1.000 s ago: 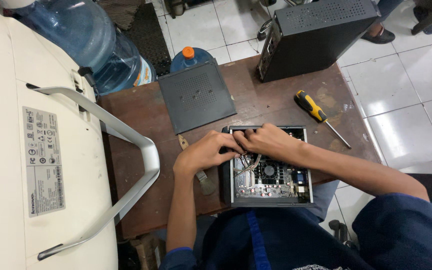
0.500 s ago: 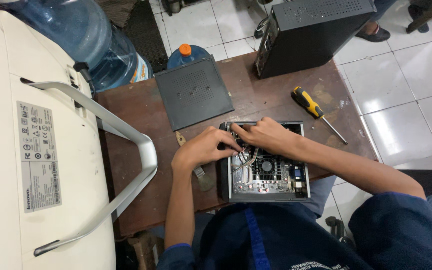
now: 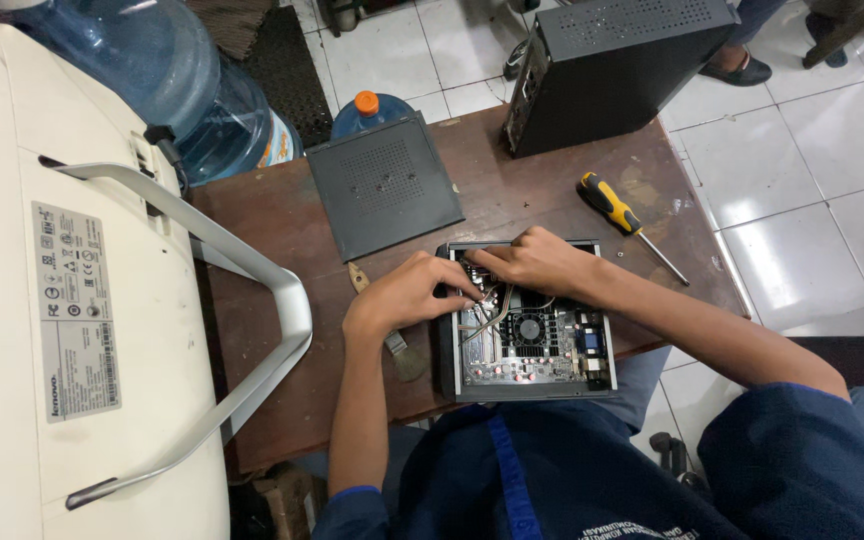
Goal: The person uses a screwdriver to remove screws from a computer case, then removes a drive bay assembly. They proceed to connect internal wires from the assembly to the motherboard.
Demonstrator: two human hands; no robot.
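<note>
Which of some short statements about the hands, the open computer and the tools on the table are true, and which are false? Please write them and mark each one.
1. Both hands, left hand and right hand, are at the far end of the open computer. True.
2. The screwdriver is in the right hand. False: it lies on the table, right of the computer.
3. The cover lies flat on the table, apart from the computer. True.
4. The brush lies inside the computer. False: it lies on the table to its left, partly under the left arm.
5. The black case stands at the far edge of the table. True.
</note>
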